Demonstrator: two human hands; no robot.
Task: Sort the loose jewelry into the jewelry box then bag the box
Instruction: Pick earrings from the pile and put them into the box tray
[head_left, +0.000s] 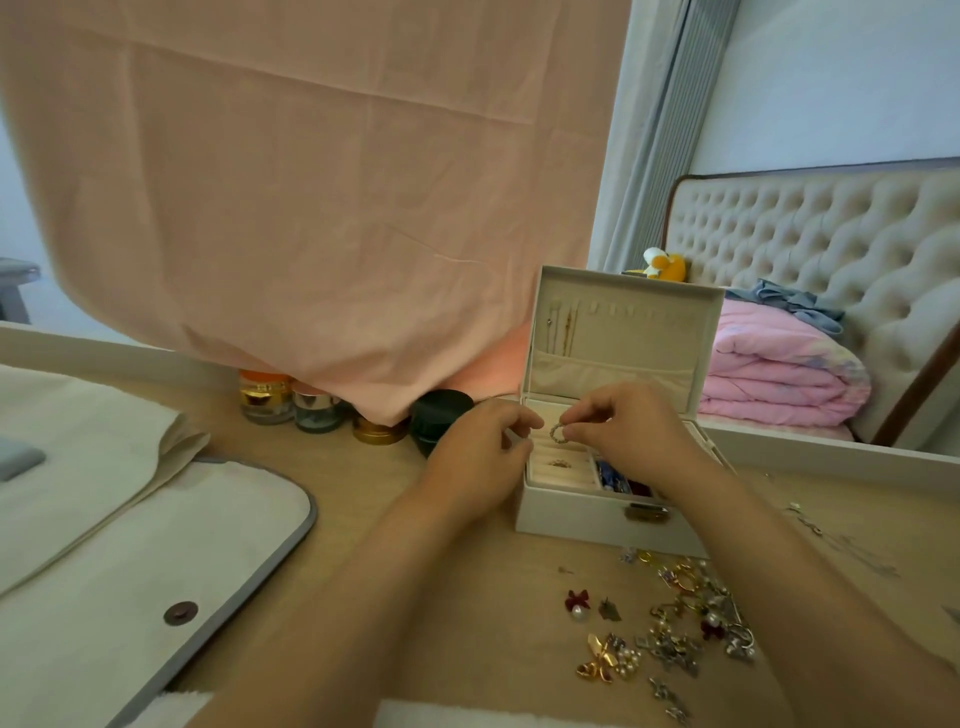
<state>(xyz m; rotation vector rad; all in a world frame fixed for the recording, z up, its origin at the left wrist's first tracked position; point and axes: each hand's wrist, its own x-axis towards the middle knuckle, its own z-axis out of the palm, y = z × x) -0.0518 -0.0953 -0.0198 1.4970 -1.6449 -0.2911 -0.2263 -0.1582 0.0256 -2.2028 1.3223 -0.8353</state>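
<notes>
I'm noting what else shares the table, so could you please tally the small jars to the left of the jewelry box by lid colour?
Orange-lidded jar: 1
Silver-lidded jar: 1
Gold-lidded tin: 1
Dark-lidded jar: 1
Total: 4

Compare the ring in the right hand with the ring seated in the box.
The held ring stands upright in the air, pinched by the right hand; the seated ring sits tucked in the jewelry box. The held ring looks silvery, the seated ring golden. Both are small.
</notes>
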